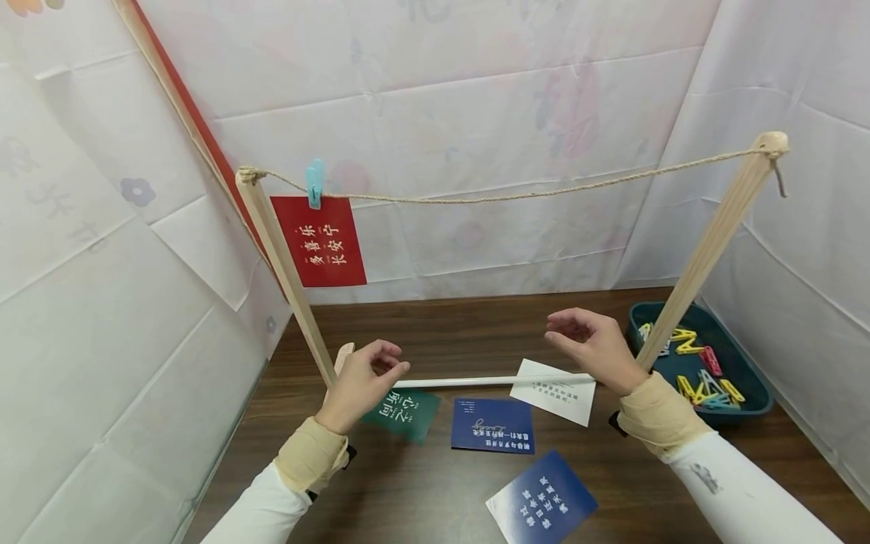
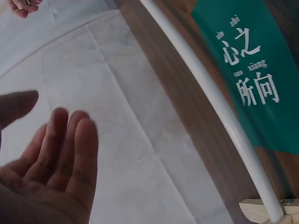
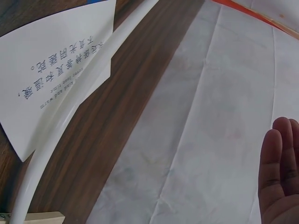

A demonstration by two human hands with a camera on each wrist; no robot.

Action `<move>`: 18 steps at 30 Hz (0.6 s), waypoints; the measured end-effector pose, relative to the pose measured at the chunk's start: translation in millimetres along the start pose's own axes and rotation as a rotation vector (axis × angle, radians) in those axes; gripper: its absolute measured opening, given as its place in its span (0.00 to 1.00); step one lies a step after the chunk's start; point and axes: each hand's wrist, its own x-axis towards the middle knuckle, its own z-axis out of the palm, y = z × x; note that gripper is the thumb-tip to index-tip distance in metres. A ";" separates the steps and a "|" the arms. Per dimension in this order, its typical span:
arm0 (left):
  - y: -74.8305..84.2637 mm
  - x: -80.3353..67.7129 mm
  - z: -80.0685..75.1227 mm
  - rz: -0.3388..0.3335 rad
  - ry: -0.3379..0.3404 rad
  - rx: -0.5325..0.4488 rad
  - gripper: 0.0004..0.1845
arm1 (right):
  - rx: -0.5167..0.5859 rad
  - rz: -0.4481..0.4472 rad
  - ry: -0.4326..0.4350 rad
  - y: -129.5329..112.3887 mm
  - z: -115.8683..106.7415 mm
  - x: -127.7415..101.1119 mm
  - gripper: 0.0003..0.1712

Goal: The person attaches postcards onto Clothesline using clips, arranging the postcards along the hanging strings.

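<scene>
My left hand [image 1: 363,381] hovers near the left post, above the green card [image 1: 405,415], its fingers loosely bent with nothing between them. In the left wrist view its thumb and fingers stand apart. Beside the right post, over the white card [image 1: 556,391], my right hand [image 1: 593,344] is also held in the air with relaxed fingers and holds nothing. A red card [image 1: 319,242] hangs at the left end of the twine [image 1: 476,200], clipped by a light blue clothespin [image 1: 314,183]. Two blue cards, one flat [image 1: 493,425] and one turned at an angle [image 1: 542,499], lie on the table.
Two wooden posts, left [image 1: 282,272] and right [image 1: 714,245], carry the twine, and a white rod [image 1: 469,382] joins them low down. A dark green basket [image 1: 754,389] with several coloured clothespins stands behind the right post. White cloth [image 1: 476,98] hangs around the table.
</scene>
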 end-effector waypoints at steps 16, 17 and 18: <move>-19.9 -5.6 18.6 -0.035 -0.163 0.226 0.13 | -0.048 0.012 0.015 16.3 -10.3 -8.3 0.12; -21.4 -6.3 20.2 -0.035 -0.174 0.250 0.14 | -0.051 0.011 0.016 17.1 -10.9 -8.8 0.12; -22.9 -6.9 21.4 -0.034 -0.184 0.271 0.14 | -0.054 0.011 0.016 17.9 -11.5 -9.2 0.12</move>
